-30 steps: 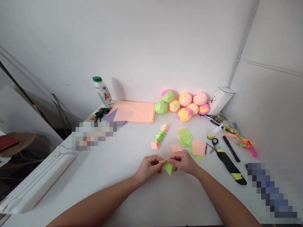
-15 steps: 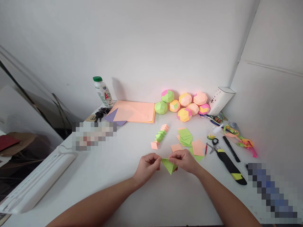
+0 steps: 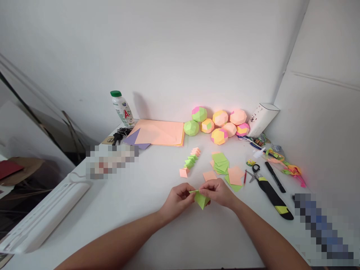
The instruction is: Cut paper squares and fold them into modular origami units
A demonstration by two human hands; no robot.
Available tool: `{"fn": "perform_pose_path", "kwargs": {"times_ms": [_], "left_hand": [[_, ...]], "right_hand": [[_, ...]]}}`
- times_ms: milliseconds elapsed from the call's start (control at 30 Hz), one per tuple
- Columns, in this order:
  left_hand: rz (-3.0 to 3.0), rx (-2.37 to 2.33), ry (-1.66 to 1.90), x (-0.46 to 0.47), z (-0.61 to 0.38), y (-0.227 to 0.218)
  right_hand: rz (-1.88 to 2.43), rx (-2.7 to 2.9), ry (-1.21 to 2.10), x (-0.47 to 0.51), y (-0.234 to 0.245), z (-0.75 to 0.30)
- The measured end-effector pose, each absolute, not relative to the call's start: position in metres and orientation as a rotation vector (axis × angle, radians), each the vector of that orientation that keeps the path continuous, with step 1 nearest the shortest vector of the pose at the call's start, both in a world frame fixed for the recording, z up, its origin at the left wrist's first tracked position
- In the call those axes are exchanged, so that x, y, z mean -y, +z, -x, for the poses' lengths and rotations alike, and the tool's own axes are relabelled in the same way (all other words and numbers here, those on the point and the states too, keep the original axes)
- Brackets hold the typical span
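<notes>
white table (image 3: 157, 232) | paper balls (image 3: 219, 125) | scissors (image 3: 254, 173) | bottle (image 3: 122, 109) | orange sheets (image 3: 159, 133)

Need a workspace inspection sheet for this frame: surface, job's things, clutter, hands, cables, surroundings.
surface: white table, crowded along its far side.
job's things: green folded paper piece, held between both hands; loose green and peach paper squares and a row of small folded units beyond it.
clutter: multicoloured paper balls, peach sheet stack, green-capped white bottle, scissors, black-and-yellow handled tool, tilted white carton.
grippers: left hand and right hand both pinch the paper piece.
cables: nothing seen.
surroundings: white walls meeting in a corner; white slatted object at left.
</notes>
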State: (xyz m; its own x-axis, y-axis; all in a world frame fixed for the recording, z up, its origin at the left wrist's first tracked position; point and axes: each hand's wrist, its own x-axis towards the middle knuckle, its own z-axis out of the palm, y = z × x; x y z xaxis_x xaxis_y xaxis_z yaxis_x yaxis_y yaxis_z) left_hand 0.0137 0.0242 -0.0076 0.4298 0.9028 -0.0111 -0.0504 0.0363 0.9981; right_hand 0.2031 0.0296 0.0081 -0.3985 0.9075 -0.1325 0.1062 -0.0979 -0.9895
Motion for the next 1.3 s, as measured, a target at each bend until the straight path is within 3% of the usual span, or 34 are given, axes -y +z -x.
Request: {"fn": "perform_pose_path", "kwargs": {"times_ms": [300,1300], "left_hand": [[-1.524,-0.964,0.974,-0.0242,-0.0118,-0.0088],[-1.162,-0.935,1.020,-0.0273,-0.0097,-0.0045]], "right_hand": [[1.140,1.574,1.521,-0.0274,0.0071,-0.1996],[1.163,1.494,1.551,-0.0340,0.0086,-0.2055]]}}
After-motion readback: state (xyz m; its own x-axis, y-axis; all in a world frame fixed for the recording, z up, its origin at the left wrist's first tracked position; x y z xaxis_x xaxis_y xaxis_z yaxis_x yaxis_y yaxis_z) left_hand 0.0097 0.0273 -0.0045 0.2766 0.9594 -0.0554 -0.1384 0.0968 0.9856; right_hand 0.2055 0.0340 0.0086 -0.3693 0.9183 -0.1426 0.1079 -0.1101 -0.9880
